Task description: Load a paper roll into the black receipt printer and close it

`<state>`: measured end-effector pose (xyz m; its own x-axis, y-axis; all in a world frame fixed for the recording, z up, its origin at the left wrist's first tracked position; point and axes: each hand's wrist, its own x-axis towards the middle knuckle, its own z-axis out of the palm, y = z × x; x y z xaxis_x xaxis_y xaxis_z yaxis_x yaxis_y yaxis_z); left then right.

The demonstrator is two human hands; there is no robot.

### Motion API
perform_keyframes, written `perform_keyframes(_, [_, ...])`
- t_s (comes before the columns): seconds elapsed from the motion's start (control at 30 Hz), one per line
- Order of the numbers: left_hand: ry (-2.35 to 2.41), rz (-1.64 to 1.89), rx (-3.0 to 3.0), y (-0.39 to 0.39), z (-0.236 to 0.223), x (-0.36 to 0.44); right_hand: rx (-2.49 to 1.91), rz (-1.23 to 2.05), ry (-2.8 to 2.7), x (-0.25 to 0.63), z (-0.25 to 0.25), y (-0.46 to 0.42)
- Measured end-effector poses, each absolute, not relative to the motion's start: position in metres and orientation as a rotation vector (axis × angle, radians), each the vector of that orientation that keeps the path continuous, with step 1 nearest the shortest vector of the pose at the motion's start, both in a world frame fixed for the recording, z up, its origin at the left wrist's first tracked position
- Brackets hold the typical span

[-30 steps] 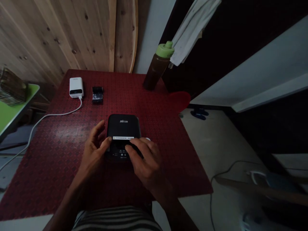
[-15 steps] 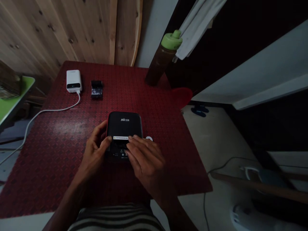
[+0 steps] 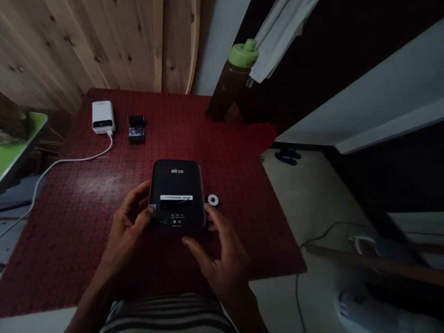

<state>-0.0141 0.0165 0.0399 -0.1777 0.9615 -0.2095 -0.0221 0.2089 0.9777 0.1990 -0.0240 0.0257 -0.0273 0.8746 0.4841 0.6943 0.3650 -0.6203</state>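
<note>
A black box-shaped device (image 3: 176, 185), which looks like a small printer, lies flat on the red patterned table (image 3: 256, 231). A slot with a white warning strip (image 3: 176, 197) above it crosses its top, and small button icons show below. My left hand (image 3: 126, 224) grips its left side, thumb at the top edge and fingers along the side. At the right front corner is my right hand (image 3: 222, 249), fingertips by the side and thumb held apart from them. Just beyond those fingertips sits a small round spool (image 3: 212, 200) with a white face and dark centre.
A white power bank (image 3: 103, 115) with a plugged-in cable (image 3: 79, 159) lies at the far left. Beside it is a black roll with a strip of film (image 3: 136, 128). A brown bottle with a green cap (image 3: 233, 81) stands at the back right edge.
My right hand has come off the slot area and slid down to the device's right front corner, its fingers spreading. The slot and spool now show fully. My left hand stays at the left side.
</note>
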Motion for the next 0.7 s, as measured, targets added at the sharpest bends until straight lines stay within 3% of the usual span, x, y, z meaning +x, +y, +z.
perform_keyframes(0.7, [1.517, 1.186, 0.884, 0.014, 0.035, -0.004, -1.445, 0.284, -1.7, 0.195, 0.008, -0.024])
